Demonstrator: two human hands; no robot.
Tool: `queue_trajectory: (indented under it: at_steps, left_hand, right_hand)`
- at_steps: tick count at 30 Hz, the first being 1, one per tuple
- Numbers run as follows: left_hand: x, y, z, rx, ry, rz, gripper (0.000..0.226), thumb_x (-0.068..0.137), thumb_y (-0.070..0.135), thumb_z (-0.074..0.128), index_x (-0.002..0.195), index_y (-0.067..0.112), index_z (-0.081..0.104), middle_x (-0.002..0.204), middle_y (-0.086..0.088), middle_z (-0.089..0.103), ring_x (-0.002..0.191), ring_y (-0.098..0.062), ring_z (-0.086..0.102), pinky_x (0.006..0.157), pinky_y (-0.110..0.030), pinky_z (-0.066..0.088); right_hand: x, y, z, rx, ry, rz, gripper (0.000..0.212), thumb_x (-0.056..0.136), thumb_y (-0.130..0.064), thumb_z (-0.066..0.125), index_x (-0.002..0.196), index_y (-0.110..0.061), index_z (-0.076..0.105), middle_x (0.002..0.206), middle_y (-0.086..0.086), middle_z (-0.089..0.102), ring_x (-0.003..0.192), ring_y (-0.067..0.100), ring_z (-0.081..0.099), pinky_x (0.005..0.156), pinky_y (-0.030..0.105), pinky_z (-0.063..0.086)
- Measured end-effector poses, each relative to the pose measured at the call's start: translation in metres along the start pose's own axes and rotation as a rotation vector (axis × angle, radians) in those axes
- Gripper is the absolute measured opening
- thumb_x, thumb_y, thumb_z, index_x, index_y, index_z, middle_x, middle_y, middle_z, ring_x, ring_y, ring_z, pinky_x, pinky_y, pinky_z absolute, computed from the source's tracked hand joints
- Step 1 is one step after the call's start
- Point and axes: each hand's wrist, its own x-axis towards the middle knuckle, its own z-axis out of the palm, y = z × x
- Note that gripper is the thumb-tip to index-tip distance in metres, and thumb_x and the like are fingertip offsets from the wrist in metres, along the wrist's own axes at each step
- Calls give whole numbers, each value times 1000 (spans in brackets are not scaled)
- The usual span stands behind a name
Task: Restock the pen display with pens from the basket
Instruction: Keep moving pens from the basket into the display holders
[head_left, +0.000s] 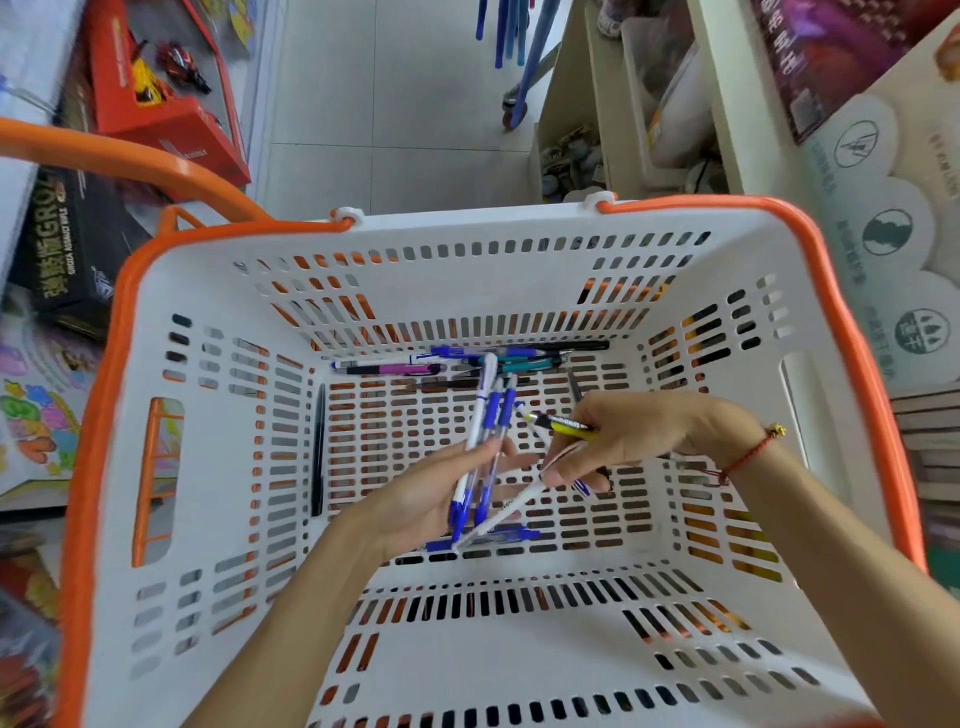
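Left hand (441, 499) loosely curled round blue pens (485, 441) above basket (218, 467); yellow pen (569, 427) pinched by right hand (639, 436). Slip risk: bundle loosely held.

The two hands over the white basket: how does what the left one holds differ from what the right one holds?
The left hand grips a bundle of white pens with blue caps, fanned upward; the right hand holds a single yellow pen with a black tip, lying nearly level, plus a white pen angled down toward the left hand. Left palm faces up; the right shows its back. Both hover inside the white slotted plastic basket with orange rim.
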Motion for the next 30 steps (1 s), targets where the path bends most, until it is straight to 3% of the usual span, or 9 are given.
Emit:
queue_trajectory:
  at_steps: [3,8,12,14,16,18,21,26,30]
  left_hand:
    - [-5,-2,3,110,-89,-50,28,99,29,46,123,19,57,114,-7,72,103,-26,70,85,-40,59]
    - [-3,-5,4,196,-30,11,29,96,39,49,121,26,53,80,3,63,66,-8,57,61,-26,53]
    - [-4,-4,4,212,-73,52,34,100,37,43,129,21,52,70,7,47,56,-3,39,49,-16,37]
    - [-5,-5,5,284,-113,58,35,99,38,45,128,21,56,71,8,47,57,-4,39,50,-15,37]
    - [-6,-5,6,339,-130,56,36,98,38,47,127,19,58,73,9,49,60,-4,42,53,-17,40]
    - [-6,-5,7,387,-122,55,34,99,34,48,127,18,60,74,10,51,62,-4,45,56,-17,44]
    - [-7,-5,6,405,-116,58,25,101,27,47,119,21,64,76,10,52,64,-4,49,61,-19,49]
    - [-6,-4,-1,256,-52,44,26,99,21,49,122,17,61,92,1,62,76,-8,61,69,-30,58]
    - [-4,0,0,58,29,114,27,101,22,45,126,19,55,108,-4,74,95,-20,72,79,-38,60]
  right_hand:
    - [5,-5,3,64,155,-16,22,86,-34,70,87,-12,68,60,-5,61,63,12,50,68,26,38]
    - [18,-3,14,234,448,-48,30,80,-32,76,96,-9,66,63,-6,65,62,15,51,63,28,40]
    - [23,-1,14,452,557,-53,57,80,-58,61,97,-3,57,59,-4,44,44,7,30,43,18,28]
    - [26,-2,9,530,569,-37,74,74,-69,54,101,0,61,61,-2,31,47,9,24,44,20,23]
    - [29,-5,4,571,531,-26,60,82,-63,57,100,-7,67,60,-2,29,48,8,24,45,20,22]
    - [30,-6,1,529,509,-18,40,88,-49,61,82,-11,63,55,-4,30,45,8,25,43,18,24]
    - [28,-5,-2,555,561,-112,27,95,-37,58,77,-16,58,55,-3,29,47,9,24,46,19,25]
    - [19,-1,-4,803,767,-256,32,105,-27,41,79,-12,52,58,-2,39,42,6,25,40,16,22]
    - [14,-1,7,592,583,-213,27,103,-26,44,88,-7,56,48,-7,47,41,5,27,40,14,24]
